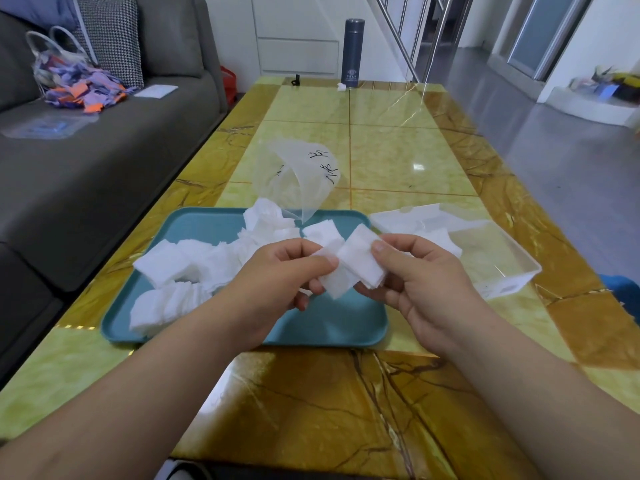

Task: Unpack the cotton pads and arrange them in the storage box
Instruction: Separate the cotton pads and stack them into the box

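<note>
Both hands hold a small stack of white square cotton pads (349,268) above the teal tray (332,323). My left hand (287,271) pinches the stack's left side and my right hand (415,271) pinches its right side. Several loose cotton pads (180,268) lie heaped on the tray's left and back parts. The empty clear plastic bag (298,174) with black lettering stands crumpled behind the tray. A clear storage box (498,258) sits to the right of the tray with some pads (440,237) inside it.
A yellow-green marble table (381,154) carries everything. A dark flask (353,53) stands at its far end. A grey sofa (104,150) with a bag of coloured scraps (76,84) runs along the left. Grey floor lies to the right.
</note>
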A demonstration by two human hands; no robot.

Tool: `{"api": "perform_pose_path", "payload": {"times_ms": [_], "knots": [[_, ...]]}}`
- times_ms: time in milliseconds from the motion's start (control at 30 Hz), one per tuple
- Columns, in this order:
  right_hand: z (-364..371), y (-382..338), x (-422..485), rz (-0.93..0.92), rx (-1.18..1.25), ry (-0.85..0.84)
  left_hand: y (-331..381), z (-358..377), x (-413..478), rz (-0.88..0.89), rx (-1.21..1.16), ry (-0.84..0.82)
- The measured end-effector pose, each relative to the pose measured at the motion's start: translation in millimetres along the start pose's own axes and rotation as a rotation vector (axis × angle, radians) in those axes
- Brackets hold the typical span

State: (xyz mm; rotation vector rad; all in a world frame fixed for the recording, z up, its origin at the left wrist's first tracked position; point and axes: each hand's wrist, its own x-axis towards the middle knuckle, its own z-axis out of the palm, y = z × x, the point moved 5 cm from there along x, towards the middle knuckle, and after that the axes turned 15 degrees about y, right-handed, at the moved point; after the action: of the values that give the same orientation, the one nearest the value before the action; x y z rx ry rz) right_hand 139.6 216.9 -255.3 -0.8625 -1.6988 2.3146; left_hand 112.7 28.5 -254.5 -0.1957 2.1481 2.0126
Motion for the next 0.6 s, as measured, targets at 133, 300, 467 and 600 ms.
{"api": "perform_pose_path", "payload": {"times_ms": [133,300,467,600], "knots": [[-4,-1,2,-0.087,-0.093,0.051,6,-9,2,0.06,-0.027,0.101],[-4,1,2,-0.11,-0.128,0.052,17,-8,-6,0.028,-0.296,-0.005],[12,1,-8,-0.07,-0.057,-0.068,5,10,-8,0.002,-0.252,0.026],[18,1,-15,-0.064,-0.023,-0.13,-1,10,-2,0.015,-0.185,0.145]]}}
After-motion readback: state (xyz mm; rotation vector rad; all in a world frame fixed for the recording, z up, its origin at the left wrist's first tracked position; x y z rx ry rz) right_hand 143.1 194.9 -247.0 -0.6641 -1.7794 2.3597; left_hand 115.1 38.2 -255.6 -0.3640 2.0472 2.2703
